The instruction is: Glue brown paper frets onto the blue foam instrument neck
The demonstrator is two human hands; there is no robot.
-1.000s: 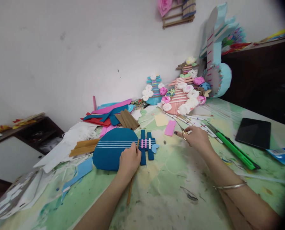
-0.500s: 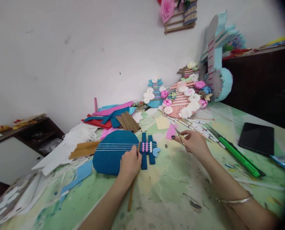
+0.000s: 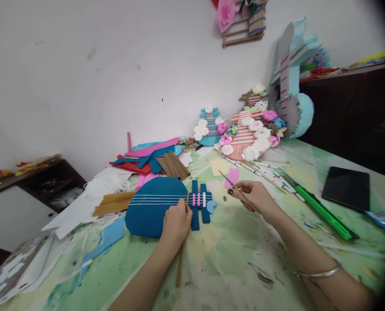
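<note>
On the table lies a blue lute-shaped craft piece (image 3: 150,220) with white strings, dark blue pegs and pink and white bars at its neck. My left hand (image 3: 177,219) is closed over the neck end of its body. A thin brown strip (image 3: 180,263) passes under these fingers, sticking out above and below. To the right, my right hand (image 3: 255,196) grips a slim pair of scissors (image 3: 228,179), points toward the upper left. The scissors' blades look together. Just beyond the points is a pink piece of paper (image 3: 234,176). Light blue leaf shapes (image 3: 211,205) sit at the neck's end.
Coloured sheets (image 3: 153,151) and white scraps (image 3: 105,185) are heaped at the back left. Flower-trimmed lute models (image 3: 241,142) lean by the wall. A green cutter (image 3: 328,216), several pens (image 3: 260,168) and a black tablet (image 3: 347,188) lie at right.
My right hand has turned the scissors, and their points have moved left, away from the pink paper. My left hand stays on the blue lute; the brown strip's lower end has shifted slightly right.
</note>
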